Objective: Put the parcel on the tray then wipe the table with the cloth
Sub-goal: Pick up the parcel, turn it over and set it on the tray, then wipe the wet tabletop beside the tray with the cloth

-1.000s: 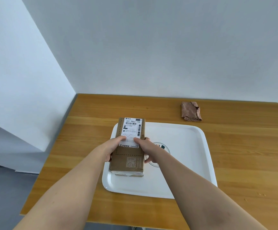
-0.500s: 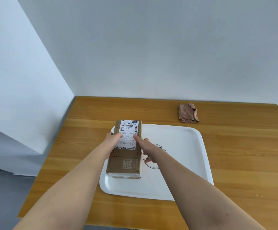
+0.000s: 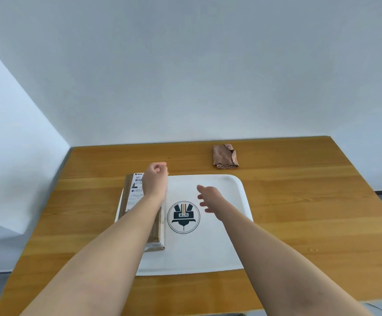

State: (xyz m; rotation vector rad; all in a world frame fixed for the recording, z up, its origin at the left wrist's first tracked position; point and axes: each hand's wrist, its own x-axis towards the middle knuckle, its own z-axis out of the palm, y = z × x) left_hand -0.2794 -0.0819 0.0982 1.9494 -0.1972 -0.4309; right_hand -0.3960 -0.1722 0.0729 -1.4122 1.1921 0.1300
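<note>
Both hands hold nothing: the left hand (image 3: 154,179) hovers loosely curled over the parcel (image 3: 135,195), which lies along the left edge of the tray (image 3: 231,247), and the right hand (image 3: 209,198) hangs with fingers spread above the tray's middle. Near the far edge of the table (image 3: 311,213), the folded cloth (image 3: 225,156) looks soft and light, best pinched from above across its folds. Bare wood lies right of the tray for wiping, though the tray covers the centre.
</note>
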